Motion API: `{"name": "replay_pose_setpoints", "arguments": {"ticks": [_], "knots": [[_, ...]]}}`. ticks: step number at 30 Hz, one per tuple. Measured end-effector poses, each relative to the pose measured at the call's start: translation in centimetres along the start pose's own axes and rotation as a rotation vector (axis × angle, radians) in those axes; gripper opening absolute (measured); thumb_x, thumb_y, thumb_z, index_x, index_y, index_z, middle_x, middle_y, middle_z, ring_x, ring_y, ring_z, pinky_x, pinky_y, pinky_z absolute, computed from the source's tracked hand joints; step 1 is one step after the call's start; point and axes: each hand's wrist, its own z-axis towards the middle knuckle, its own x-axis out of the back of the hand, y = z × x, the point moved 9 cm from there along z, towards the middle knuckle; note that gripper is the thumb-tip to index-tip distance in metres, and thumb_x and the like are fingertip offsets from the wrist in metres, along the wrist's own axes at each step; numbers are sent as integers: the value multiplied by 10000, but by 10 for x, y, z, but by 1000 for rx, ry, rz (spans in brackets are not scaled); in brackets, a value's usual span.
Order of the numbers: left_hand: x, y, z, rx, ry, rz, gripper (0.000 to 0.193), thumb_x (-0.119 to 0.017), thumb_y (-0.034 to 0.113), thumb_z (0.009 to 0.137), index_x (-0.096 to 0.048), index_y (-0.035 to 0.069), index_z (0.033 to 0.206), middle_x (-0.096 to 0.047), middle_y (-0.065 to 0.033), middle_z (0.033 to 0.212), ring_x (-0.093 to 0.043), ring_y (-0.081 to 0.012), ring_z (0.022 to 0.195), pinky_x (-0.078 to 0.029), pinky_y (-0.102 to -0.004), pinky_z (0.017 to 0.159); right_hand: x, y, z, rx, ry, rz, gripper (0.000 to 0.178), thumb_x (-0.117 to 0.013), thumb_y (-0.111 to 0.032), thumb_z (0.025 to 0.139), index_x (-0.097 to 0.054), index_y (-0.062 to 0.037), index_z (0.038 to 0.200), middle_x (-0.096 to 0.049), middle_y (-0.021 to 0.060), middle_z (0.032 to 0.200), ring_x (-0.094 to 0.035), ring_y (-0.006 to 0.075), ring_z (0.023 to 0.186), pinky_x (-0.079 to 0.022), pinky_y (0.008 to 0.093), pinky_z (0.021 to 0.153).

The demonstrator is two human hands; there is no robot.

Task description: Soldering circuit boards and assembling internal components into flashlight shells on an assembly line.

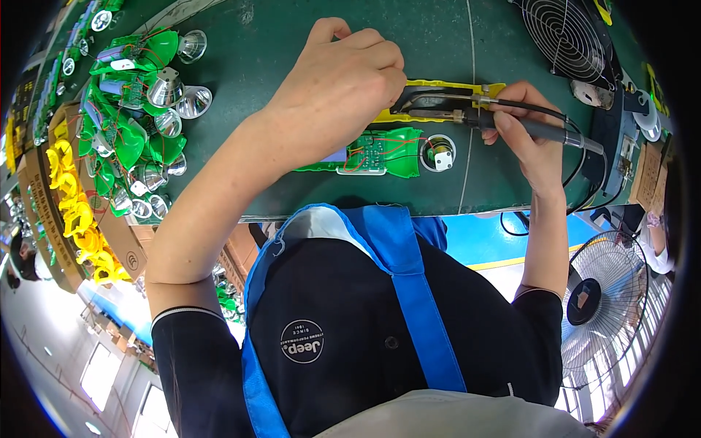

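My right hand [527, 128] grips the black handle of a soldering iron [544, 130], which has a thin metal feed tube and a black cable. Its metal end points left over a yellow plastic casing [423, 82]. My left hand [350, 84] is closed at the left end of that casing, its fingers curled. What those fingers pinch, if anything, is hidden behind the hand. Just below, nearer to me, lies a green casing half [401, 153] with a circuit board [369, 152] and red wires. A silver reflector [438, 152] sits at its right end.
Several green casings [131, 139] with wires and silver reflectors [166, 89] are heaped at the left, beside a row of yellow plastic parts [73, 204]. A small black fan [562, 36] stands far right on the green table [292, 29]. A larger fan [602, 306] is at lower right.
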Motion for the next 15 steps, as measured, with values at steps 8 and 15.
{"name": "replay_pose_setpoints", "arguments": {"ticks": [8, 15], "knots": [[0, 0, 0, 5, 7, 19, 35, -600, 54, 678, -621, 79, 689, -574, -19, 806, -540, -178, 859, -352, -393, 870, 13, 5, -9, 63, 55, 59, 210, -567, -146, 836, -517, 32, 935, -579, 97, 723, -569, 141, 623, -470, 264, 600], [0, 2, 2, 6, -24, 25, 30, -600, 58, 687, -612, 85, 689, -571, -11, 810, -538, -168, 865, -345, -389, 872, 22, 18, -12, 194, 178, 198, 267, -543, -216, 872, -492, 24, 976, -586, 125, 795, -570, 154, 697, -468, 278, 655]]}}
